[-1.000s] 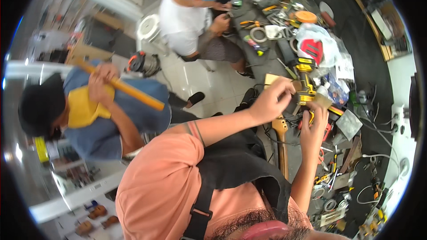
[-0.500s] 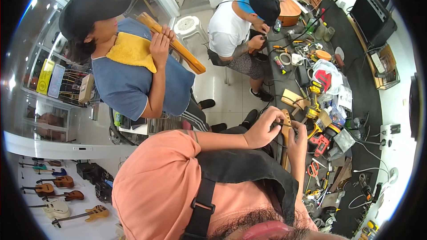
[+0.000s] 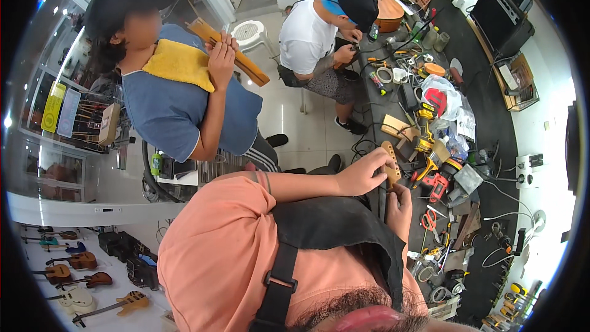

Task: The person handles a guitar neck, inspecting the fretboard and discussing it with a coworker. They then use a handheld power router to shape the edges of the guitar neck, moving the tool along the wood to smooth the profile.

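A light-wood guitar headstock with a row of holes stands out over the near edge of the workbench. My left hand is closed on its left side, the fingertips on the wood. Just below the headstock is my right hand, its fingers curled and pressed together. What the right fingers hold, if anything, is too small to make out. The rest of the neck runs down toward my black apron and is mostly hidden by my hands.
Yellow drill, red power tool, orange-handled scissors and wood block crowd the dark bench. At left a person holds a wooden neck; another person in a white shirt works at the bench's far end.
My hands have moved slightly apart; the right is lower, off the headstock's face. The dark thin thing seen between them no longer shows. The view has shifted a little.
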